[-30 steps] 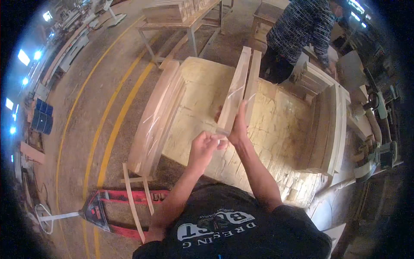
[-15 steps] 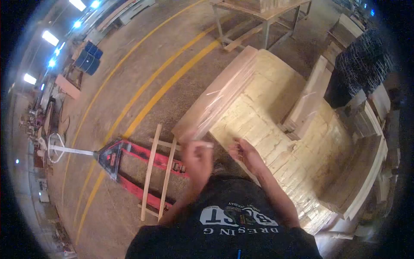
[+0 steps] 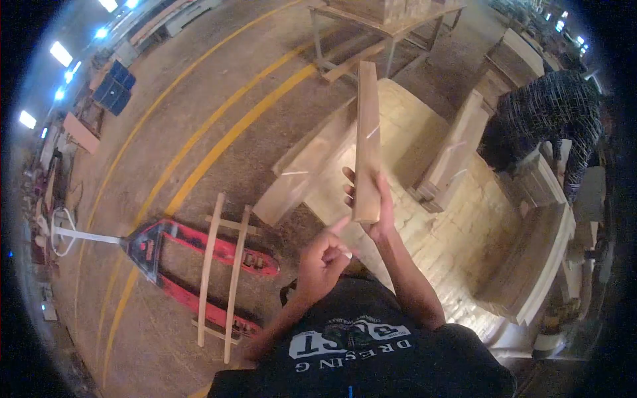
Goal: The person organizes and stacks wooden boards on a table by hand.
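Note:
A long wooden plank [image 3: 367, 146], with a short white line across its upper face, is raised above the table in my right hand [image 3: 383, 212]. The fingers of that hand wrap round the plank's near end from below. My left hand [image 3: 323, 263] is just left of that end, fingers curled round a small white piece of chalk [image 3: 346, 255], index finger pointing out. Below lie more planks [image 3: 305, 166] with similar white marks, at the left edge of a yellowish, rough-surfaced table [image 3: 431, 239].
A second plank stack [image 3: 451, 156] lies across the table, with curved boards [image 3: 531, 259] at right. A co-worker in a dark patterned top [image 3: 547, 119] bends over the far side. A red pallet jack [image 3: 179, 239] carrying wooden strips [image 3: 209, 265] stands left. A metal-legged table [image 3: 391, 26] stands behind.
My right hand, empty before, now holds a plank lifted off the left stack. My left hand, still with the chalk, has moved slightly down and right. The view has shifted a little.

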The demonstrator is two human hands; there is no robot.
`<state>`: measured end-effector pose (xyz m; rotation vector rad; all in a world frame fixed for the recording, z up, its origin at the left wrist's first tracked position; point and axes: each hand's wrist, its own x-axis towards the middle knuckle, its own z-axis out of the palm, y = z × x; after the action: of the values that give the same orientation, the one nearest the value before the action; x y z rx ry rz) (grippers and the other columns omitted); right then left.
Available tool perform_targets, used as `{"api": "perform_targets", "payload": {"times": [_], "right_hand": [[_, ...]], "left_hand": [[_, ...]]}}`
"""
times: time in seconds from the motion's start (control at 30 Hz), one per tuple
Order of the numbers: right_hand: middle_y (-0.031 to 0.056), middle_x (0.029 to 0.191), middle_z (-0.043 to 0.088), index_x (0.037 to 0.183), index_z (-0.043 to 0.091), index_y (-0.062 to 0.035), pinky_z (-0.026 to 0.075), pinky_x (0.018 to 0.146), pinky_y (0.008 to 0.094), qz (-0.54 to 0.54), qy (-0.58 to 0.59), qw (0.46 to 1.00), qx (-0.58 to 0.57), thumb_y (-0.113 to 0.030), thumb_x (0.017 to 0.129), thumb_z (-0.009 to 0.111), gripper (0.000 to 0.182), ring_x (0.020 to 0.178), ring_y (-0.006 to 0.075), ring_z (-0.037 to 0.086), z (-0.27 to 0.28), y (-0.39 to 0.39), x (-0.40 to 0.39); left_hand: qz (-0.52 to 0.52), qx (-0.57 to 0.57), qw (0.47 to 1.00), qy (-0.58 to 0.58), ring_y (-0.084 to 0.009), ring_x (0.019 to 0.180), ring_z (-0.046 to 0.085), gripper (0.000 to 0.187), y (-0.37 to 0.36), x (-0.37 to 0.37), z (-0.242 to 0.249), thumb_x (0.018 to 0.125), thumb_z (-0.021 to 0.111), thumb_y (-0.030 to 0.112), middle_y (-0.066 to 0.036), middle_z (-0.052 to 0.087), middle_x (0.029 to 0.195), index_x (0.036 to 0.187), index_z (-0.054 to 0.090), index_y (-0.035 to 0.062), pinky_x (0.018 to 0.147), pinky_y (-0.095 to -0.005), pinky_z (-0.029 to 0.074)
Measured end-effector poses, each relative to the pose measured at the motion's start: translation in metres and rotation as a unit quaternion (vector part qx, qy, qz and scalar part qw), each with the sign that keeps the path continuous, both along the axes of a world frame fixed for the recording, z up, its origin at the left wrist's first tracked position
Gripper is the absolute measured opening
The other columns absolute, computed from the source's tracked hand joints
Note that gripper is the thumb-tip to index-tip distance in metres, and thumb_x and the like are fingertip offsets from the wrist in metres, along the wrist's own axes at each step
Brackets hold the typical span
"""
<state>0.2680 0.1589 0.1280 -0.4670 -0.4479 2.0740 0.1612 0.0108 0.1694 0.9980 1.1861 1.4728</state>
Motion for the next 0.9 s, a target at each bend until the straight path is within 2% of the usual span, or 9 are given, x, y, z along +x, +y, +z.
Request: {"api": "perform_targets", "payload": {"times": [0.1, 0.13, 0.3, 0.53, 0.6, 0.67, 0.73, 0.83, 0.9], "right_hand": [[0.0115, 0.113, 0.058, 0.129, 0.048, -0.0074, 0.056, 0.067, 0.0299, -0.012, 0.049, 0.998, -0.030, -0.054, 0.097, 0.050, 0.057, 0.080, 0.0174, 0.060, 0.015, -0.002, 0.029], [0.0103, 0.107, 0.059, 0.126, 0.050, -0.0075, 0.056, 0.066, 0.0293, -0.011, 0.090, 0.995, -0.037, -0.054, 0.097, 0.051, 0.055, 0.079, 0.0168, 0.060, 0.032, -0.003, 0.034], [0.0051, 0.082, 0.058, 0.113, 0.053, -0.0094, 0.054, 0.063, 0.0344, -0.112, -0.113, 0.983, -0.093, -0.056, 0.094, 0.054, 0.050, 0.071, 0.0179, 0.060, 0.076, 0.001, 0.032], [0.0051, 0.083, 0.059, 0.113, 0.053, -0.0073, 0.054, 0.062, 0.0348, -0.115, -0.138, 0.981, -0.071, -0.056, 0.092, 0.058, 0.053, 0.074, 0.0195, 0.063, 0.070, 0.008, 0.031], [0.0019, 0.100, 0.057, 0.118, 0.053, -0.0118, 0.052, 0.074, 0.0339, -0.100, -0.131, 0.985, -0.054, -0.048, 0.098, 0.052, 0.041, 0.092, 0.0168, 0.059, 0.068, 0.011, 0.030], [0.0023, 0.102, 0.057, 0.118, 0.053, -0.0117, 0.051, 0.074, 0.0331, -0.112, -0.160, 0.978, -0.069, -0.046, 0.098, 0.053, 0.040, 0.093, 0.0162, 0.059, 0.074, 0.010, 0.032], [0.0026, 0.105, 0.057, 0.119, 0.053, -0.0116, 0.051, 0.075, 0.0322, -0.130, -0.188, 0.970, -0.081, -0.044, 0.097, 0.055, 0.039, 0.094, 0.0156, 0.058, 0.075, 0.011, 0.041], [0.0061, 0.113, 0.057, 0.125, 0.051, -0.0068, 0.051, 0.084, 0.0345, -0.164, -0.232, 0.957, -0.056, -0.040, 0.094, 0.058, 0.046, 0.101, 0.0197, 0.059, 0.061, 0.012, 0.071], [0.0046, 0.097, 0.059, 0.122, 0.053, -0.0025, 0.052, 0.068, 0.0313, -0.286, -0.305, 0.908, 0.008, -0.037, 0.092, 0.062, 0.046, 0.081, 0.0158, 0.060, 0.041, 0.021, 0.087]], "left_hand": [[0.075, 0.127, 0.945, 0.293, -0.0193, 0.074, 0.067, 0.016, 0.017, 0.001, 0.015, 0.080, 0.067, -0.004, -0.013, 0.065, 0.098, 0.089, 0.056, 0.0026, 0.062, -0.0285, 0.054], [0.065, 0.130, 0.948, 0.285, -0.0193, 0.074, 0.067, 0.016, 0.021, 0.001, 0.021, 0.080, 0.067, -0.004, -0.013, 0.065, 0.098, 0.089, 0.056, 0.0026, 0.062, -0.0285, 0.054], [0.037, 0.205, 0.911, 0.356, -0.0228, 0.065, 0.063, 0.022, 0.041, 0.007, 0.043, 0.075, 0.073, -0.002, -0.008, 0.058, 0.077, 0.088, 0.057, 0.0058, 0.056, -0.0335, 0.051], [-0.002, 0.331, 0.818, 0.471, -0.0266, 0.066, 0.061, 0.014, 0.083, 0.013, 0.055, 0.079, 0.068, 0.002, -0.007, 0.055, 0.075, 0.085, 0.056, 0.0062, 0.056, -0.0358, 0.051], [0.014, 0.347, 0.779, 0.523, -0.0275, 0.067, 0.061, 0.010, 0.100, 0.007, 0.054, 0.081, 0.064, 0.002, -0.007, 0.053, 0.074, 0.085, 0.057, 0.0070, 0.055, -0.0369, 0.050], [0.160, 0.264, 0.758, 0.575, -0.0272, 0.065, 0.062, 0.011, 0.126, -0.014, 0.052, 0.080, 0.067, 0.002, -0.009, 0.054, 0.071, 0.082, 0.057, 0.0062, 0.054, -0.0356, 0.049], [0.246, 0.224, 0.838, 0.433, -0.0217, 0.062, 0.062, 0.011, 0.143, -0.038, 0.080, 0.079, 0.070, 0.003, -0.009, 0.058, 0.069, 0.081, 0.059, 0.0045, 0.056, -0.0324, 0.049], [0.208, 0.170, 0.879, 0.394, -0.0139, 0.062, 0.059, 0.012, 0.118, -0.051, 0.071, 0.079, 0.072, 0.003, -0.006, 0.062, 0.070, 0.082, 0.060, 0.0033, 0.059, -0.0296, 0.049], [0.173, 0.139, 0.887, 0.404, -0.0130, 0.062, 0.058, 0.011, 0.094, -0.058, 0.041, 0.079, 0.071, 0.002, -0.005, 0.062, 0.071, 0.083, 0.061, 0.0029, 0.060, -0.0291, 0.048]]}}
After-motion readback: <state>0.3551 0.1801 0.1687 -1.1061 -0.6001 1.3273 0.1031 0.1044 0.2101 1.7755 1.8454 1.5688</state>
